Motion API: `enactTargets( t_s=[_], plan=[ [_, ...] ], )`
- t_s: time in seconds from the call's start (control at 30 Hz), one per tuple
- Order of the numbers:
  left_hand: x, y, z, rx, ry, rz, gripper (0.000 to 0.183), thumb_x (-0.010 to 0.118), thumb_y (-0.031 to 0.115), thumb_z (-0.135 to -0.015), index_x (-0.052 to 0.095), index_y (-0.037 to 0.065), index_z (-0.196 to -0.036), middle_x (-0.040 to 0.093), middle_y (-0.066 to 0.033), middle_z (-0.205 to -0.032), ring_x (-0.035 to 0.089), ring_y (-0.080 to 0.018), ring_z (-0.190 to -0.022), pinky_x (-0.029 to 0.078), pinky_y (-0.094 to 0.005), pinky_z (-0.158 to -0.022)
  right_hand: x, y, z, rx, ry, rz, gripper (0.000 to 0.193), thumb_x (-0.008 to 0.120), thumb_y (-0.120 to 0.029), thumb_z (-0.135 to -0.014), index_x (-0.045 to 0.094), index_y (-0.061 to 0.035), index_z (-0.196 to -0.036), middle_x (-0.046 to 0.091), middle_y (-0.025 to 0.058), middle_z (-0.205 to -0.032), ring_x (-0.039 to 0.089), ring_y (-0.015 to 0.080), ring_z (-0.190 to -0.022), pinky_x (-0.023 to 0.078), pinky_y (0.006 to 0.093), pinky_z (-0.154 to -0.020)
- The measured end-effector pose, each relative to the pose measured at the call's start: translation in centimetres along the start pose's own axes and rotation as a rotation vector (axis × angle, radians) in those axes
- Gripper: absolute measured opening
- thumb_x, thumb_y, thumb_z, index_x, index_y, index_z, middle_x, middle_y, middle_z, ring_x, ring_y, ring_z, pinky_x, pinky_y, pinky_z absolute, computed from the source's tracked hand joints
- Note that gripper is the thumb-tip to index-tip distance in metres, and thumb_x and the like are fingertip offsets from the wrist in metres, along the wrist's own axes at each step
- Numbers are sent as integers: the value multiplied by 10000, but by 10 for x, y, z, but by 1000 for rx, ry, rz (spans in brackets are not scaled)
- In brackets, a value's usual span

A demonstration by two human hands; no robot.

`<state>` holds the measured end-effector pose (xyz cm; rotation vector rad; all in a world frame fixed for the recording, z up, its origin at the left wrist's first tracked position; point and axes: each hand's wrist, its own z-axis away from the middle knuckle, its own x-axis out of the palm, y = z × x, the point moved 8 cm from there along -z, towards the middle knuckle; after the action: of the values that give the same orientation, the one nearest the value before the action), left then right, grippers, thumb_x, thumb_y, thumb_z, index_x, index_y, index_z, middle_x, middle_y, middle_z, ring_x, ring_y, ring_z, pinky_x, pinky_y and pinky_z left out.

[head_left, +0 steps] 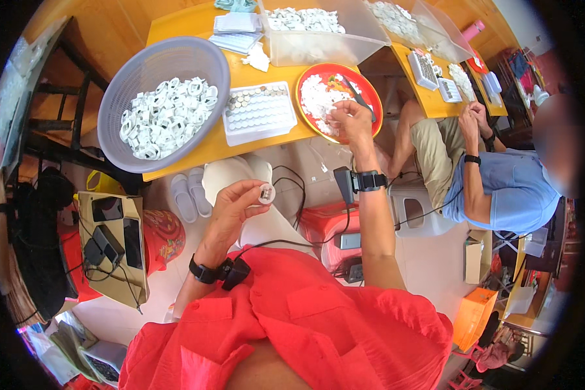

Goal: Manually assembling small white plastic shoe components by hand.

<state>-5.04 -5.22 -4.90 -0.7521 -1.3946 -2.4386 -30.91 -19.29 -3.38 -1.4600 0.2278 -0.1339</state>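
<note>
My left hand (235, 205) pinches a small round white plastic part (267, 193) with metal bits in its middle, held up in front of my body. Over the red round tray (375, 123) my right hand (351, 122) has its fingertips together at the edge of a heap of small white pieces (318, 97). Whatever sits between those fingertips is too small to make out. A dark-handled tool (357, 96) lies across the tray beside that hand. Left of the tray, a white box (260, 133) carries rows of round parts, the back ones filled with metallic pieces.
A large grey basket (114, 104) of white plastic housings stands at the table's left. Clear bins (325, 49) of white parts line the back. A co-worker in a blue shirt (507, 188) sits at right. Cables (299, 195) hang between my arms near a red stool (325, 224).
</note>
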Motion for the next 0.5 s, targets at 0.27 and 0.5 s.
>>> enactTargets(
  t_s=[0.27,0.5],
  plan=[
    [-8,0,3,5,24,-3,198,525,134,-860,572,3,-1001,619,-78,-905,610,-150,-793,528,-266,-694,21,-8,19,76,-172,-261,163,618,-21,-740,598,-6,-901,624,51,-768,617,106,-685,426,164,-516],
    [-11,9,6,37,18,43,200,514,135,-866,572,5,-1006,617,-77,-913,611,-155,-794,526,-263,-695,60,-35,58,124,-263,-372,146,617,-62,-780,606,-24,-921,632,60,-797,638,147,-706,491,203,-545]
  ],
)
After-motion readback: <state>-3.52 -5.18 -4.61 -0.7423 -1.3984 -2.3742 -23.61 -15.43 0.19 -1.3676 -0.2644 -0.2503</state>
